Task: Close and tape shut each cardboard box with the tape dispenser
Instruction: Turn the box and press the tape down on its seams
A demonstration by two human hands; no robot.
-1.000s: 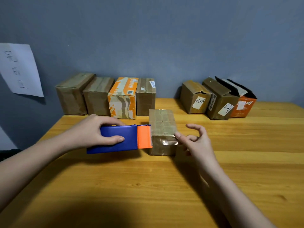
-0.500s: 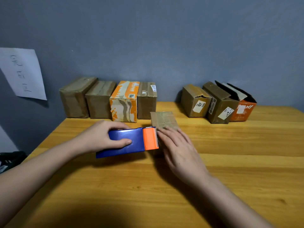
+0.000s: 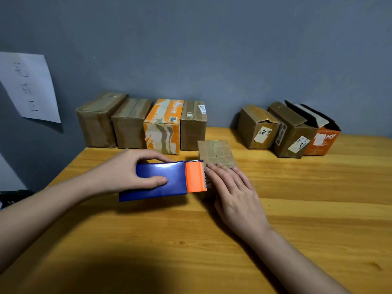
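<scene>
Since a second ago the right hand (image 3: 234, 194) has come off its pinch at the near end of the box and now lies flat across the top of the small cardboard box (image 3: 216, 152), fingers straight and together, palm down, pressing rather than gripping; over the last half second almost nothing else has shifted. On the wooden table (image 3: 318, 209) that box sits near the middle, just in front of a row of four closed boxes (image 3: 140, 124) standing against the grey wall, and well apart from a group of three boxes (image 3: 290, 130) on the right, two of which show raised flaps and look not yet sealed. A sheet of paper (image 3: 29, 88) hangs on the wall at far left. The left hand (image 3: 127, 170) grips the blue tape dispenser (image 3: 161, 181), thumb across its near face and fingers curled over the far edge, with the orange toothed head (image 3: 195, 177) touching the left side of the box right beside the right fingertips (image 3: 212, 166). I judge the step in hand to be finishing a strip on this box: the flat hand seems to be smoothing and pinning the tape while the serrated edge is placed to cut it. The next move probably calls for a firm hold on the box and a twist or pull of the dispenser against the teeth, keeping the fingertips clear of the blade. Whether the tape is already severed cannot be told from this view.
</scene>
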